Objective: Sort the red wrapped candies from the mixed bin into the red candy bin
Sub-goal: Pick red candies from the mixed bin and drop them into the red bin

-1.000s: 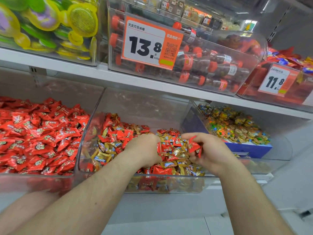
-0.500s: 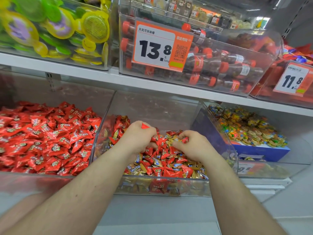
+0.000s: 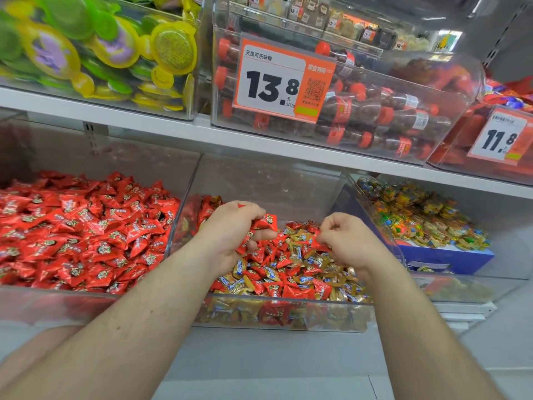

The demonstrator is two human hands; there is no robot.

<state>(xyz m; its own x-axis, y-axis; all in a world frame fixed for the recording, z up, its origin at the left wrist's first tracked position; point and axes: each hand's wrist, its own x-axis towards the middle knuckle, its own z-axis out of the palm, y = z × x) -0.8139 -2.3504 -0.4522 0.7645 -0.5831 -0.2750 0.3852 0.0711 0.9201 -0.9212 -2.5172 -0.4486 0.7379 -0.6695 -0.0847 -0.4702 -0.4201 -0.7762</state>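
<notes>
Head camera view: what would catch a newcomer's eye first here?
Probably the red candy bin at lower left, heaped with bright wrappers. Next, the left hand gripping red candies over the mixed bin in the middle. Above sits a big orange price sign reading 13.8.

A white upper shelf (image 3: 259,144) carries clear bins with orange price tags (image 3: 281,77); pale grey floor (image 3: 288,368) lies below the shelving

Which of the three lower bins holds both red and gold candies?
The middle bin, where both hands work. The left bin holds only red candies; the right bin holds multicoloured ones.
</notes>
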